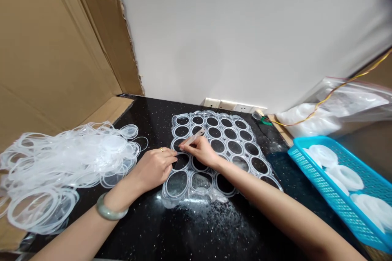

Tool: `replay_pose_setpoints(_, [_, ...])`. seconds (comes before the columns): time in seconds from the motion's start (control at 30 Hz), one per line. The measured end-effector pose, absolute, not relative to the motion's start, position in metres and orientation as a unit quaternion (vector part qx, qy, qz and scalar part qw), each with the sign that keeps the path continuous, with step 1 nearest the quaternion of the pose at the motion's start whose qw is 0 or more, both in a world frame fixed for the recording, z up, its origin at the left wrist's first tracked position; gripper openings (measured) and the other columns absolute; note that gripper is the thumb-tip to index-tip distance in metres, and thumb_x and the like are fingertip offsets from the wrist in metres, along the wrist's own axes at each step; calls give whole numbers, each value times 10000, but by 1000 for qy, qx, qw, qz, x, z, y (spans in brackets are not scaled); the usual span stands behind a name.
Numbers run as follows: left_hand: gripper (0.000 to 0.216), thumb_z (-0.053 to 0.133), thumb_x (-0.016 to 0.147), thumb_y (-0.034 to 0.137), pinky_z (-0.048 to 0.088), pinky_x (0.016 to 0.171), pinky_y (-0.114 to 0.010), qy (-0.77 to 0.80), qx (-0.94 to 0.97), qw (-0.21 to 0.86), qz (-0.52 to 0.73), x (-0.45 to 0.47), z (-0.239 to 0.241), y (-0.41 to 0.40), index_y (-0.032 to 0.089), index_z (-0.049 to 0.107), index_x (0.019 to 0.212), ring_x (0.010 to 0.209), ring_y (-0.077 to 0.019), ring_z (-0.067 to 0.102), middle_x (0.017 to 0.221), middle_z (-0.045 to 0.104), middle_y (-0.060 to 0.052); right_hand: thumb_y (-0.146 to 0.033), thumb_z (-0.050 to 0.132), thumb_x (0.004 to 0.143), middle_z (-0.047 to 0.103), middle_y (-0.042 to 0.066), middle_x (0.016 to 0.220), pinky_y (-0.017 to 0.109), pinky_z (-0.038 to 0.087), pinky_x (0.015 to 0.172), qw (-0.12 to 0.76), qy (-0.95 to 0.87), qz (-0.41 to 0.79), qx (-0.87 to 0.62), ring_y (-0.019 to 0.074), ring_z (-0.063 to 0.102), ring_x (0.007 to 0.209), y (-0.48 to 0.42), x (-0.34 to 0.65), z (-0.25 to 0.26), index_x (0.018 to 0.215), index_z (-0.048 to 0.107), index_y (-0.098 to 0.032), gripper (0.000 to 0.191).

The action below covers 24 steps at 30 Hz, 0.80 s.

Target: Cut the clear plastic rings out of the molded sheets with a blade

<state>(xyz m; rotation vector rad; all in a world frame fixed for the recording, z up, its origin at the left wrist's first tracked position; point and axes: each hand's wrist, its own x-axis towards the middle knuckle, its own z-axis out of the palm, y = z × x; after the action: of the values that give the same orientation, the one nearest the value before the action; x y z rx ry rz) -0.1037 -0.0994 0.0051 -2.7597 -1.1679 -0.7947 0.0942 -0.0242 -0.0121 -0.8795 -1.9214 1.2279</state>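
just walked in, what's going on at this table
A person is working with both bare hands over a clear sheet of joined round rings on a black speckled tabletop. The right hand holds a slim, pale stick-like tool over the sheet's left side; the left hand is at its left edge. A pile of translucent white rings lies to the left. To the right, a bright blue plastic basket holds white round pieces.
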Motion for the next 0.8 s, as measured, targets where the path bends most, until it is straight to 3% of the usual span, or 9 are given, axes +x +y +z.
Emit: replay_pose_setpoints(0.8, [283,500,836,67,532,874,-438,-395,-888,8,-237,-99,5,-104,139,731,984,989,-254,636,1067,736,-90,-368,618,879,738,75,863,312,517,746,357,-749,446,-335,191,677,794,-29,96,-11,810,727,-158,246])
